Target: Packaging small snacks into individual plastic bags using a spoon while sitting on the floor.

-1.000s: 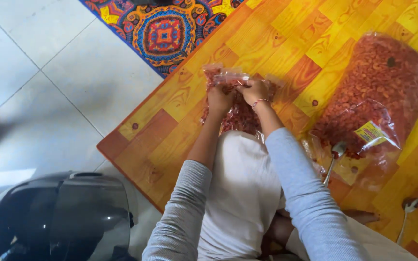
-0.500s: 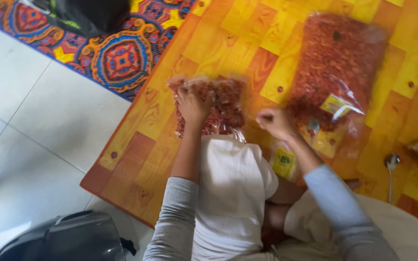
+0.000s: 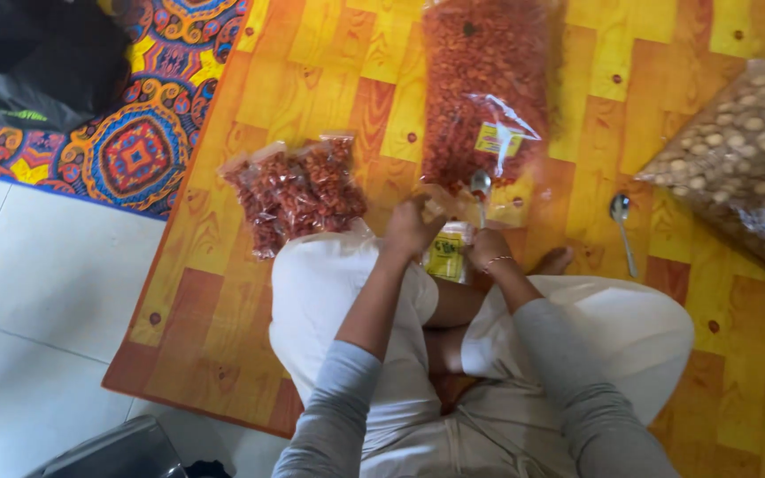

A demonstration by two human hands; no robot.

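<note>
I sit cross-legged on a yellow-orange wood-pattern mat (image 3: 329,71). My left hand (image 3: 409,228) is closed on a small clear bag (image 3: 436,210) just in front of my knee. My right hand (image 3: 489,248), with a bracelet at the wrist, is curled at the end of a metal spoon (image 3: 481,186), whose bowl lies at the mouth of a large clear bag of red dried pieces (image 3: 484,88). Between my hands lies a stack of yellow-labelled packets (image 3: 447,255). Two filled small packets of the red pieces (image 3: 294,190) lie to the left, apart from both hands.
A second spoon (image 3: 620,217) lies on the mat to the right. A big bag of pale nuts (image 3: 741,164) fills the right edge. A patterned rug (image 3: 135,150) with a dark bag (image 3: 37,62) is at upper left, white tiles (image 3: 37,292) below it.
My left hand has let go of the filled red packets and come right to the small clear bag. My right hand has come back from the big bag's mouth. The view has shifted.
</note>
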